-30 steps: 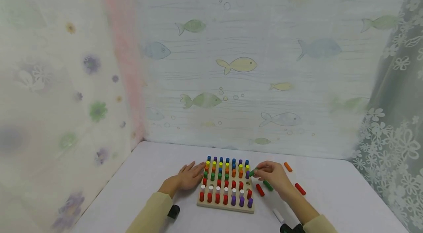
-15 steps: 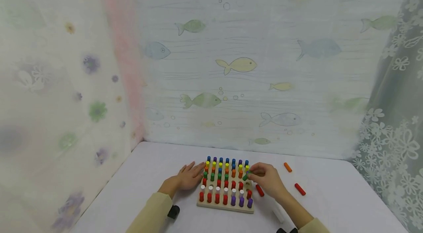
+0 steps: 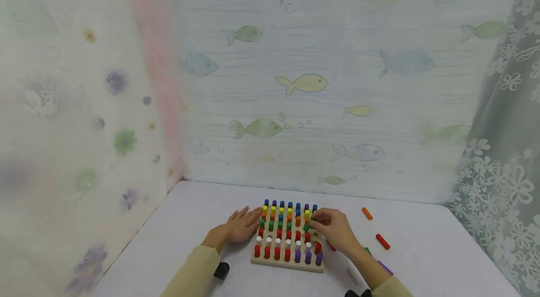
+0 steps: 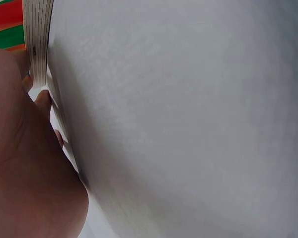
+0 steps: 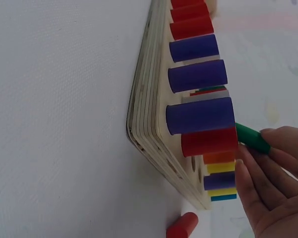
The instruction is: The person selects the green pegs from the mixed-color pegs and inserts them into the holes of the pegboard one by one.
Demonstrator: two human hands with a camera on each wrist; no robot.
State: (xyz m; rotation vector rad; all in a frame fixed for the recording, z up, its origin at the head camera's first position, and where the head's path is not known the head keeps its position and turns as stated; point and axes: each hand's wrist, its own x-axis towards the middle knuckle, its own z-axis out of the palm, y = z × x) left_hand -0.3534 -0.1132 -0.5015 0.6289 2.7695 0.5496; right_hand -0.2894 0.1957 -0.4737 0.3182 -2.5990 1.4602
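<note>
Moving inward over the pegboard [image 3: 291, 264], right hand [image 3: 333, 229] is pinching the green peg [image 3: 306, 227]; left hand [image 3: 240, 226], seemingly flat, is steadying it.

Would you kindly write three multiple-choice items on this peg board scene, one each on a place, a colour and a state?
1. Where does the left hand rest?
A. against the left edge of the peg board
B. on the loose orange peg
C. in the air above the board

2. What colour is the peg that the right hand pinches?
A. white
B. green
C. yellow

3. How does the loose red peg on the table lie?
A. upright in a hole
B. on its side, apart from the board
C. stacked on the orange peg

Key: 1 A, the head view shows its fingers at the board's left edge; 2 B, the right wrist view shows a green cylinder at the fingertips; 3 B, it lies flat to the right of the board.
</note>
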